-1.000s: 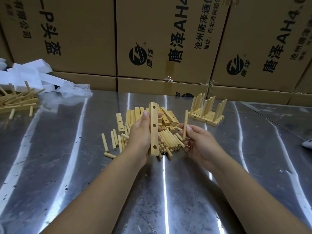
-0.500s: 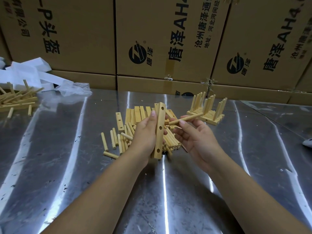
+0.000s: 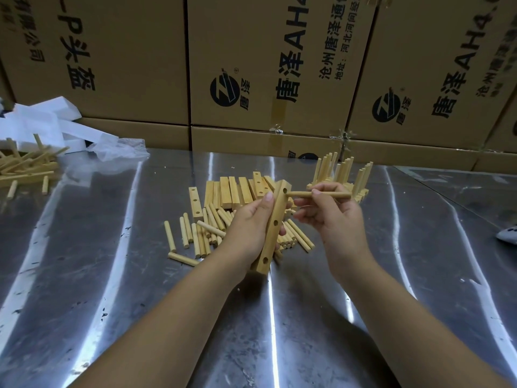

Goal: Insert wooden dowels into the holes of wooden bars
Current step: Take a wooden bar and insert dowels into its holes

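Dowel (image 3: pixel 300 194) pinched in right grip (image 3: pixel 335 219) meets top hole of bar (image 3: pixel 272 236) clasped by left grip (image 3: pixel 249 222).

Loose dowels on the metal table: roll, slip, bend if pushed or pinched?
Loose dowels look round and smooth, so a sideways push probably rolls them on the shiny table. The right hand pinches a dowel level, no sag: likely stiff and light.

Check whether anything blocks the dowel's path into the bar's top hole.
Nothing visible does. The right hand holds the dowel, tip at the top hole of the bar in the left hand; the left thumb rests beside that hole, not over it.
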